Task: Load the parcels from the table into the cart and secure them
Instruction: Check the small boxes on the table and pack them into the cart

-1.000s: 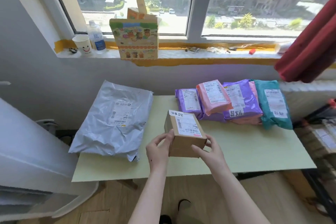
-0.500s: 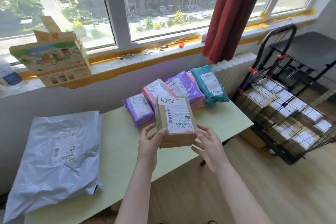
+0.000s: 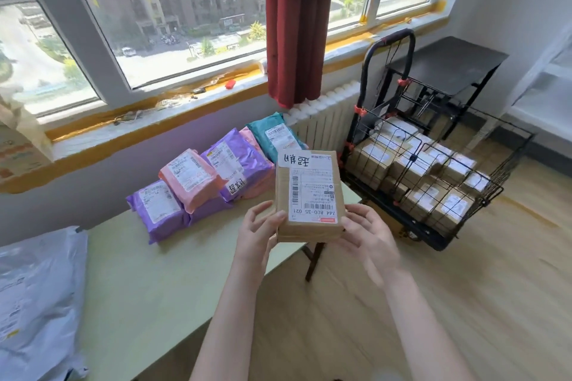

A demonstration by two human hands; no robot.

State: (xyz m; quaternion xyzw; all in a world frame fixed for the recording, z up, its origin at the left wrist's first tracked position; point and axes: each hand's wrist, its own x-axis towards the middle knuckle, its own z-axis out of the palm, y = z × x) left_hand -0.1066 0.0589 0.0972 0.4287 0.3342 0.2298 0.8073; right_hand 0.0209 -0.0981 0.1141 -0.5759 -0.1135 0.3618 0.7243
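A brown cardboard box (image 3: 309, 195) with a white shipping label is held up over the table's right end. My left hand (image 3: 257, 232) grips its left edge, thumb on the front. My right hand (image 3: 368, 235), blurred, touches the box's lower right corner with relaxed, spread fingers. On the pale green table (image 3: 148, 272) lie a purple mailer (image 3: 158, 210), a pink one (image 3: 188, 176), a second purple one (image 3: 235, 164), a teal one (image 3: 272, 136) and a large grey bag (image 3: 34, 297). The black wire cart (image 3: 507, 170) stands on the floor to the right, holding several brown boxes (image 3: 414, 170).
A red curtain (image 3: 297, 25) hangs over the window sill behind the table. A white radiator (image 3: 325, 114) sits between table and cart. A dark side table (image 3: 448, 62) stands behind the cart. Wooden floor (image 3: 464, 303) lies in front of the cart.
My view has swung right, bringing the cart into sight. The box has been lifted off the table and carried right; my right hand has loosened from gripping it.
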